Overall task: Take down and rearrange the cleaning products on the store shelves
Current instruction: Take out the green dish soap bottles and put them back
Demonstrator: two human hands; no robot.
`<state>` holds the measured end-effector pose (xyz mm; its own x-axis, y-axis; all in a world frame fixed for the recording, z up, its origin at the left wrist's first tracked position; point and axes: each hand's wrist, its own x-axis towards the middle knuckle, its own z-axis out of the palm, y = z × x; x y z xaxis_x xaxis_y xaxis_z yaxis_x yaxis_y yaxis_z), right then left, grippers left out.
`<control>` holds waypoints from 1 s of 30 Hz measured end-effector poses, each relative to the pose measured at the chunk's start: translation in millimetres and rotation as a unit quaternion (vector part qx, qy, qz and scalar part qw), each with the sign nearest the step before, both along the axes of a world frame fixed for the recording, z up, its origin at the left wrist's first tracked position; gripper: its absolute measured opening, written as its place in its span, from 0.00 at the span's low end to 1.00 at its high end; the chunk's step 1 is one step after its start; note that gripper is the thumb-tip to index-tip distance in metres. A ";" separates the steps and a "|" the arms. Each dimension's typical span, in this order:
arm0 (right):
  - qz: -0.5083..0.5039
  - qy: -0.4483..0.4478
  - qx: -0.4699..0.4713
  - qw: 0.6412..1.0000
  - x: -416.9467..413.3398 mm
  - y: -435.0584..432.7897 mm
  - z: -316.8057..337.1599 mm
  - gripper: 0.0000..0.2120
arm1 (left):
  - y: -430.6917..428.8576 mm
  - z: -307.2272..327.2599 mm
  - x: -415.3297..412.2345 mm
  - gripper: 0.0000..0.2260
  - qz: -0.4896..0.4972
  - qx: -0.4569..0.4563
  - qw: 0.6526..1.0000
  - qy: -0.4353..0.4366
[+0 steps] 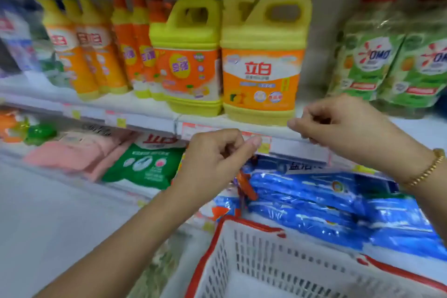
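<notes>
A: How do the grips stand?

B: The left grip (212, 159) has its fingers curled in, thumb tip by the forefinger, and nothing shows inside it. It hangs in front of the shelf edge (297, 150). The right grip (338, 125) is curled too, with its fingertips at that edge. Through the blur I cannot tell whether it pinches the rail. A bracelet (428, 171) sits on that wrist.

A: And the cleaning products?

B: A yellow jug (262, 60) with an orange label stands upright on the shelf, just left of the right grip and apart from both grips. A second jug (188, 55) stands just beside it on the left, then a row of orange bottles (79, 50) further left. Green pouches (377, 60) stand at the right. On the shelf below, blue bags (314, 191) lie under the grips, with a green bag (145, 164) and pink bags (79, 152) to the left. A white basket (251, 221) with a red rim sits nearest, low on the right.
</notes>
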<state>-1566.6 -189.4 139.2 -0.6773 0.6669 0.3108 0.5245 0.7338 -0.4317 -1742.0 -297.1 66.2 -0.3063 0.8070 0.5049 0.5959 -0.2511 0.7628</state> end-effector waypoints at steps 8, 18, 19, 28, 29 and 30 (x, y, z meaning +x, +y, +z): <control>0.171 -0.095 -0.114 0.974 -130.7 -72.1 -133.2 0.04 | -171.5 -134.5 -131.3 0.24 0.280 -0.162 0.945 -0.045; 0.277 -0.206 -0.216 0.913 -228.6 -164.5 -250.6 0.18 | -233.3 -280.8 -140.7 0.41 0.198 -0.308 0.884 -0.292; 0.264 -0.204 -0.217 0.917 -231.4 -165.3 -253.1 0.18 | -228.7 -285.1 -140.5 0.42 0.194 -0.298 0.885 -0.300; 0.225 -0.178 -0.272 0.919 -210.2 -143.8 -245.2 0.16 | -211.8 -274.8 -140.1 0.38 0.191 -0.291 0.901 -0.261; 0.232 -0.180 -0.271 0.917 -204.1 -141.1 -237.8 0.14 | -215.5 -266.7 -134.3 0.38 0.188 -0.293 0.903 -0.253; 0.239 -0.183 -0.269 0.915 -196.6 -137.9 -228.4 0.13 | -218.9 -255.6 -129.3 0.37 0.183 -0.295 0.906 -0.242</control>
<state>-1763.2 -327.3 -89.2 -0.9246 0.2572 -0.2810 0.3807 0.6501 -0.6576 -1871.2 -516.0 -189.5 -0.6789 0.6919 -0.2457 0.1165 0.4319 0.8944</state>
